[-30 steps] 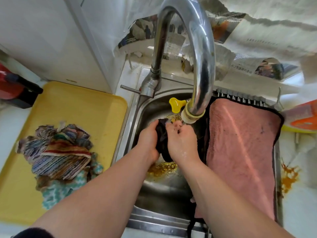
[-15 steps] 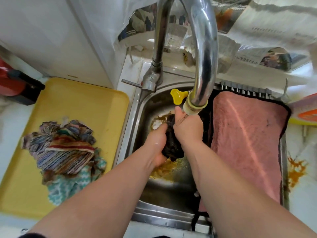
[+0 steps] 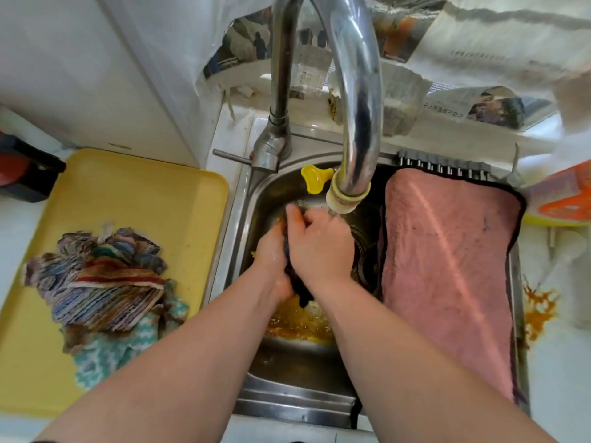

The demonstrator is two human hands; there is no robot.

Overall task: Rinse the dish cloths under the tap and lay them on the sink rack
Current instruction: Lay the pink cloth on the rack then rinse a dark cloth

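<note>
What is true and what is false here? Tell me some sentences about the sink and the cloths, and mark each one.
1. Both the left hand and the right hand grip a dark cloth below the tap. True.
2. A heap of striped cloths sits on the yellow tray. True.
3. The pink cloth lies on the yellow tray. False: it lies spread on the rack over the right side of the sink.
4. The little knob beside the tap's end is yellow. True.
5. The bottom of the sink is spotless. False: an orange-brown mess lies there.
</note>
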